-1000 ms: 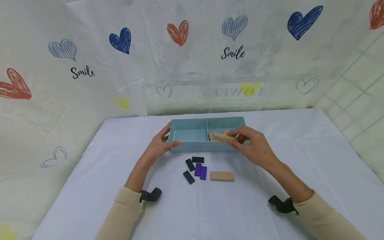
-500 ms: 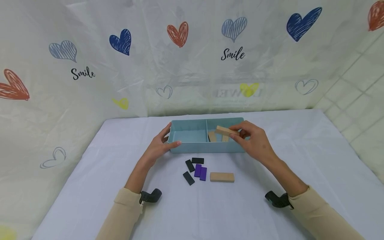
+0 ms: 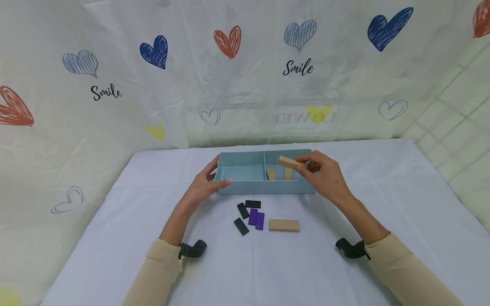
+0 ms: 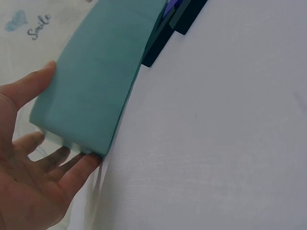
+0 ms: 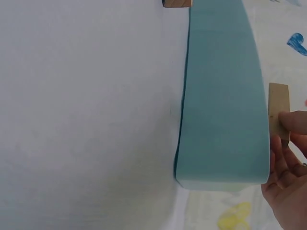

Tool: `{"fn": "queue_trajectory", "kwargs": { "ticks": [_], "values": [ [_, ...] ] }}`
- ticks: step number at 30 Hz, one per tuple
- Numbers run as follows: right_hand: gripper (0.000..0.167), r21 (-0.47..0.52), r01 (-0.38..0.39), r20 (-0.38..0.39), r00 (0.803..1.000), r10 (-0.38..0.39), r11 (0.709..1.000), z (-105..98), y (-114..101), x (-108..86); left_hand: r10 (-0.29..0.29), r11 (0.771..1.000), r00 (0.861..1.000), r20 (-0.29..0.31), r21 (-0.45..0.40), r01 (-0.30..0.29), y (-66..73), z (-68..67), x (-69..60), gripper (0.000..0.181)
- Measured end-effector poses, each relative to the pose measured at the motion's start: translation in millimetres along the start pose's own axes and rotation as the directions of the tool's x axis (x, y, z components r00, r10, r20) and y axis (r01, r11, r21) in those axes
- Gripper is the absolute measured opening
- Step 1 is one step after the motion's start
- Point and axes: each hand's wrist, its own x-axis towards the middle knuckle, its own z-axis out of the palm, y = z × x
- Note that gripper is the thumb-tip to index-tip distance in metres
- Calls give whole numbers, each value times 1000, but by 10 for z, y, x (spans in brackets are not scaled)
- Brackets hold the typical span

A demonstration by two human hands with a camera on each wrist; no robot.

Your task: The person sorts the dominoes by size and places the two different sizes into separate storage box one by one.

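Note:
A light blue two-compartment box [image 3: 245, 187] lies lengthwise across the white-covered table. My left hand [image 3: 204, 183] holds its left end, thumb over the front rim and fingers at the end wall; the left wrist view shows the same hold on the box [image 4: 91, 81]. My right hand [image 3: 325, 176] pinches a wooden block [image 3: 289, 162] between thumb and fingers, raised over the right compartment. Below it, two more wooden blocks stand or lean inside that compartment, one by the divider [image 3: 271, 173] and another [image 3: 288, 173] beside it. The left compartment holds nothing visible.
In front of the box lie several black tiles [image 3: 241, 226], two purple tiles [image 3: 260, 221] touching each other, and a wooden block [image 3: 284, 225] lying flat. A white plastic sheet printed with hearts [image 3: 245, 85] hangs behind the table.
My right hand has lifted the wooden block from low in the right compartment, near its front wall, up and slightly back. My left hand stays at the box's left end.

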Motion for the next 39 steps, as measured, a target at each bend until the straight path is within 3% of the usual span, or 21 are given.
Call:
{"fn": "queue_trajectory", "kwargs": {
  "ticks": [17, 39],
  "values": [
    [22, -27, -50, -63, 997, 48, 998, 18, 81, 62, -1, 1000, 1000, -7, 7, 1, -11, -8, -4, 97],
    [13, -64, -27, 27, 999, 29, 998, -80, -9, -32, -7, 1000, 1000, 4, 10, 7, 21, -4, -24, 95]
  ]
}}
